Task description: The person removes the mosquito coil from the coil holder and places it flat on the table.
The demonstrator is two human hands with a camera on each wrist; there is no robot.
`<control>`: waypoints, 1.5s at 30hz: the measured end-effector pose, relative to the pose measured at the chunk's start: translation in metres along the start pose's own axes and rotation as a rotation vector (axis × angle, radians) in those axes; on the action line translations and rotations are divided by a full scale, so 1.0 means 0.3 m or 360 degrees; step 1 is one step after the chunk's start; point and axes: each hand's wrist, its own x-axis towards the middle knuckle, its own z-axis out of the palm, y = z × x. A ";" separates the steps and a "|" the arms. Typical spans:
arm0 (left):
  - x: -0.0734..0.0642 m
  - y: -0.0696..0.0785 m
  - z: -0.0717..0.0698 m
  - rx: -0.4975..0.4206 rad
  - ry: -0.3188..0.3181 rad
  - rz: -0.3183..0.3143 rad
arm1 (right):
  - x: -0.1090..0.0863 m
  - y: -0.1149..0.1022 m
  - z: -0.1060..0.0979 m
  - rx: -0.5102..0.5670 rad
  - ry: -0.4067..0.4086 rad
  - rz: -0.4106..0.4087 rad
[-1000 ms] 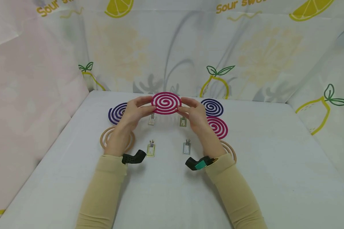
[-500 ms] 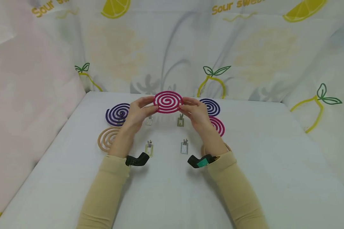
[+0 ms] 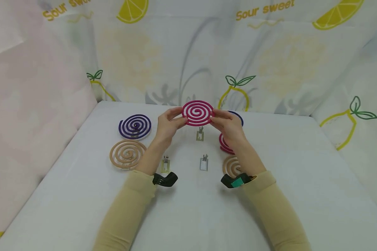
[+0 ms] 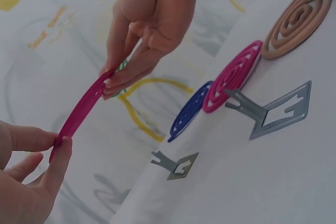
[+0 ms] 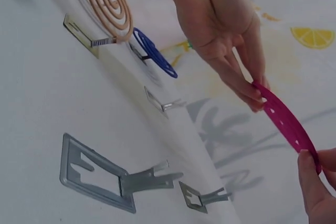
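A pink mosquito coil (image 3: pixel 198 113) is raised above the far part of the table, seen nearly edge-on in both wrist views. My left hand (image 3: pixel 169 124) pinches its left edge between thumb and fingers. On the opposite edge, my right hand (image 3: pixel 230 126) pinches it the same way. Just below the coil in the head view stands a brass-coloured metal coil stand (image 3: pixel 200 135) with an upright forked tab. Nearer are a silver stand (image 3: pixel 204 164) and a gold stand (image 3: pixel 165 166). Another stand (image 5: pixel 157 102) shows in the right wrist view, hidden by my left hand in the head view.
Left of my hands, a purple coil (image 3: pixel 135 126) and a tan coil (image 3: pixel 127 154) rest on stands. On the right lie a blue coil (image 3: pixel 237 118), a pink coil (image 3: pixel 226 144) and a tan coil (image 3: pixel 231 167), partly covered by my right arm. A lemon-print cloth (image 3: pixel 163 62) hangs behind.
Both hands have moved right with the pink coil, from between the two back stands to above the right one. The left coils are more exposed; the blue and pink ones on the right are more covered.
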 end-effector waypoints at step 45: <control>0.023 -0.172 0.519 -0.0033 0.0295 0.0048 | 0.012 -0.124 -0.440 0.0100 -0.0009 -0.0190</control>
